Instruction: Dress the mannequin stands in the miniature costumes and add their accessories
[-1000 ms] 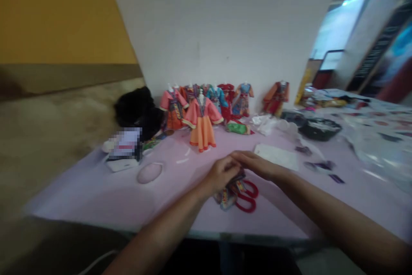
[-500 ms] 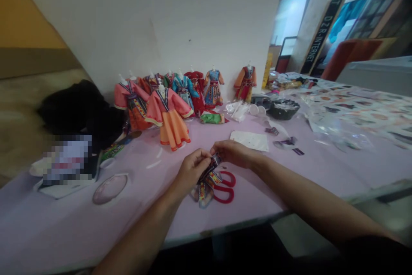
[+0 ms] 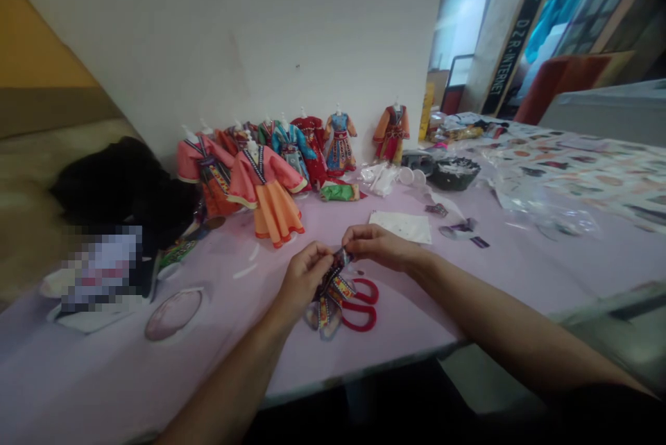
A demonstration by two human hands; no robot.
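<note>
"Lilac tabletop [image 3: 156,375] against a big white board [image 3: 234,35], right? What are the hands up to?"

"Yes. The left hand [image 3: 306,278] and right hand [image 3: 377,247] are close together, fingers pinching the top of a small patterned fabric piece [image 3: 330,296]."

"Where's that piece?"

"Held just above the tabletop, near its front edge. Its lower end hangs right beside the red-handled scissors [image 3: 361,306]."

"What else is close by?"

"A white paper sheet [image 3: 400,226] lies beyond the right hand. Beyond the left, an orange and pink doll dress [image 3: 273,205] stands in front of a row of other doll dresses [image 3: 306,146]."
</note>
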